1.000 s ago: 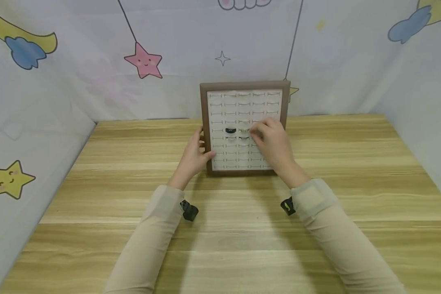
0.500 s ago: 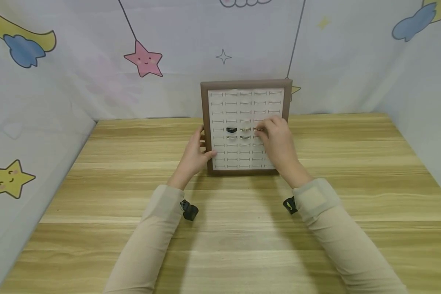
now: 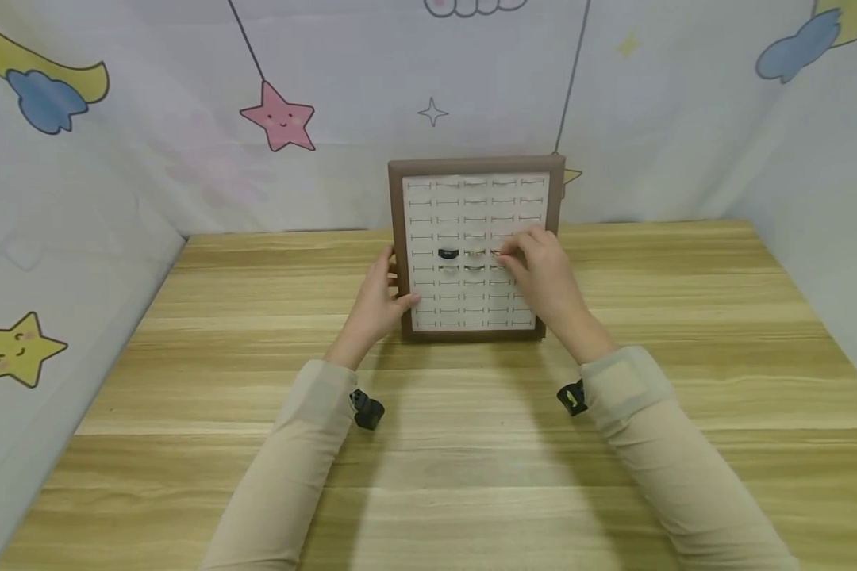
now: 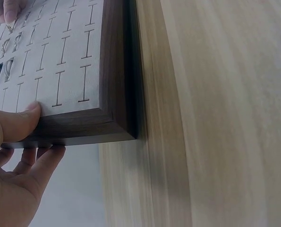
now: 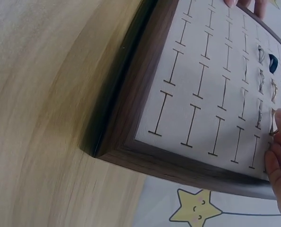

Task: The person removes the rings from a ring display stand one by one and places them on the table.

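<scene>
Right fingers [image 3: 523, 239] shifted rightward, pinching 1 ring [image 5: 273, 122].

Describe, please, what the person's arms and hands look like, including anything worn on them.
The person wears long beige sleeves ending in wide cuffs. The left hand and right hand are ungloved. Near each cuff sits a small black device; the right one carries a yellow-green mark.

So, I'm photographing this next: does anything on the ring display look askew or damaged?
Nothing stands out: the rings line up in two rows, and the ring display shows no visible damage, though the right hand hides part.
</scene>
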A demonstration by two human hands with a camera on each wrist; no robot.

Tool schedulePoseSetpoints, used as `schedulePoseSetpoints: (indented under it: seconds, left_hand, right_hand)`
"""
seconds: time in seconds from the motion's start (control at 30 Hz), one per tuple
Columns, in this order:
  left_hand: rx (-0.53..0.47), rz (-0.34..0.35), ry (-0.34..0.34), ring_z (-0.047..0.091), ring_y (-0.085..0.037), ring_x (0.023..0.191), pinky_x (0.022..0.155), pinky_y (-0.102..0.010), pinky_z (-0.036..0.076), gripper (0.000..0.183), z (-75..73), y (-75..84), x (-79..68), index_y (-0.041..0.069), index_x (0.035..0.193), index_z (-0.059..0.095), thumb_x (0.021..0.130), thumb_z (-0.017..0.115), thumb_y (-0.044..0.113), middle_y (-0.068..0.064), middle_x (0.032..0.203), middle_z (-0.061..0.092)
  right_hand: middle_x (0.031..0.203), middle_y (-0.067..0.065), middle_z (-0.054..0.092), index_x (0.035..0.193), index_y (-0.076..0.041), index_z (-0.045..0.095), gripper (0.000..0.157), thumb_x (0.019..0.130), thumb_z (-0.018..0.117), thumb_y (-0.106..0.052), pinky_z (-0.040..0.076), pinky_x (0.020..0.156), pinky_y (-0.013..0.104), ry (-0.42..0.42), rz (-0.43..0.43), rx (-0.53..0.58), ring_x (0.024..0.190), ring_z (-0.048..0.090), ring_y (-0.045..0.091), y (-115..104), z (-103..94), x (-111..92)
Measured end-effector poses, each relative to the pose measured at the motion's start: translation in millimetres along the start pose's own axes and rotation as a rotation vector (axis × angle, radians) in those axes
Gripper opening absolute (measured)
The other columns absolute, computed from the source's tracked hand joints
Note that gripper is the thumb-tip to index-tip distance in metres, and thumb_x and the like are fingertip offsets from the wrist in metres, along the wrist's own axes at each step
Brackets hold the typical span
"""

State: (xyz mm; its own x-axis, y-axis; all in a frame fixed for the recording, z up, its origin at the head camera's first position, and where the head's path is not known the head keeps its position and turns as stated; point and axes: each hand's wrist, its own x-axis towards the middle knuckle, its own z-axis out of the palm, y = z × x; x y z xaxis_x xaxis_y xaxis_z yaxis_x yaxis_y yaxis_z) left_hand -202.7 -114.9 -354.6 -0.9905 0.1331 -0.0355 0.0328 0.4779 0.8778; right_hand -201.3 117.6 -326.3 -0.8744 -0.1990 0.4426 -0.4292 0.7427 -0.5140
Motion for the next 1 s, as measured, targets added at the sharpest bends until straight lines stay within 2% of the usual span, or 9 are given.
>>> schedulePoseSetpoints:
  seconds: [0.17,0.3,0.4,0.53,0.67,0.9,1.0]
  left_hand:
    - [0.004,-0.002,0.001,0.045,-0.032,0.123,0.103,-0.042,0.049,0.083,-0.1,0.8,-1.0,0.01,0.153,0.012,0.088,0.062,-0.003,-0.018,0.137,0.038]
    - [0.002,0.0,0.0,0.045,-0.033,0.123,0.103,-0.042,0.049,0.083,0.2,1.7,-1.5,0.01,0.153,0.012,0.089,0.062,-0.003,-0.019,0.137,0.038]
    - [0.002,-0.001,0.001,0.045,-0.033,0.123,0.103,-0.043,0.049,0.082,0.4,1.3,-1.2,0.01,0.153,0.012,0.089,0.062,-0.003,-0.019,0.136,0.039]
    - [0.0,-0.004,0.0,0.046,-0.033,0.123,0.103,-0.042,0.049,0.082,0.6,0.7,-0.7,0.011,0.153,0.012,0.089,0.061,-0.003,-0.018,0.136,0.039]
    - [-0.001,-0.006,0.002,0.046,-0.033,0.124,0.103,-0.042,0.049,0.083,0.7,0.5,-0.6,0.01,0.153,0.012,0.089,0.062,-0.003,-0.019,0.136,0.039]
    - [0.01,-0.005,0.002,0.045,-0.033,0.125,0.104,-0.043,0.049,0.083,0.5,0.2,-1.0,0.009,0.153,0.011,0.089,0.062,-0.003,-0.019,0.138,0.038]
    - [0.012,-0.004,0.003,0.045,-0.034,0.125,0.104,-0.043,0.049,0.083,0.7,0.1,-0.9,0.009,0.153,0.011,0.089,0.062,-0.003,-0.019,0.139,0.038]
  right_hand:
    - [0.101,0.018,0.061,0.095,0.005,0.063,0.016,0.091,0.063,-0.01,0.05,0.085,0.037,-0.02,0.06,0.119,0.095,0.055,0.028,3.7,-4.0,1.5]
    - [0.099,0.014,0.061,0.097,0.004,0.062,0.018,0.093,0.061,-0.014,0.047,0.076,0.022,-0.032,0.182,0.276,0.087,0.054,0.018,6.9,-10.3,2.9]
    - [0.096,0.002,0.062,0.102,0.001,0.062,0.024,0.094,0.061,-0.022,0.045,0.074,0.014,-0.02,0.295,0.372,0.085,0.053,0.008,10.1,-17.7,3.6]
    - [0.089,-0.014,0.06,0.103,-0.005,0.063,0.025,0.092,0.064,-0.028,0.048,0.075,0.013,0.04,0.406,0.486,0.083,0.056,0.0,15.8,-28.1,3.4]
    - [0.086,-0.018,0.062,0.097,-0.013,0.063,0.012,0.091,0.066,-0.023,0.053,0.076,0.012,0.119,0.437,0.586,0.08,0.06,-0.002,25.8,-33.9,3.3]
    - [0.082,-0.02,0.063,0.101,-0.007,0.066,0.012,0.091,0.065,-0.013,0.054,0.072,0.008,0.222,0.445,0.651,0.075,0.062,-0.004,47.3,-37.3,1.2]
    - [0.081,-0.018,0.063,0.095,-0.012,0.066,0.004,0.09,0.065,-0.012,0.053,0.071,0.007,0.243,0.486,0.688,0.073,0.062,-0.003,57.1,-38.7,-1.7]
